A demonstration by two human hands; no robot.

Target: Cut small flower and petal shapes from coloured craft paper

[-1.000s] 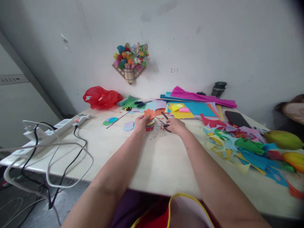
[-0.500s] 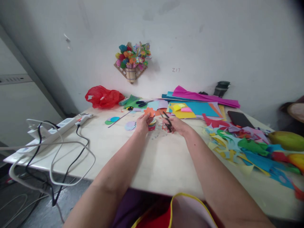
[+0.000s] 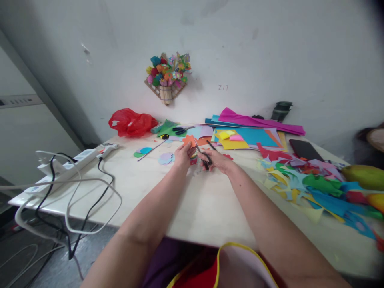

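Pinched in my left hand [image 3: 183,155] is an orange paper flower [image 3: 189,140] with a scalloped edge. My right hand [image 3: 218,160] is closed around black-handled scissors [image 3: 207,159], whose blades are spread and point up and left. One blade tip comes up to the flower's right edge; whether it touches the paper I cannot tell. A stack of coloured paper pieces or a small round container [image 3: 193,159] is partly hidden between my hands. Pale scalloped paper pieces [image 3: 166,158] lie left of my left hand. A red paper flower [image 3: 228,157] shows behind my right wrist.
Coloured paper sheets [image 3: 261,138] and a second pair of scissors [image 3: 181,130] lie at the back. Paper scraps [image 3: 312,184] cover the right side, near a phone [image 3: 306,149]. Power strips [image 3: 66,170] with loose cables are on the left. A red plastic bag [image 3: 132,122] sits at the back left.
My right hand has moved left with the scissors, bringing the spread blades up to the orange flower. The red flower behind my right wrist has come into view.
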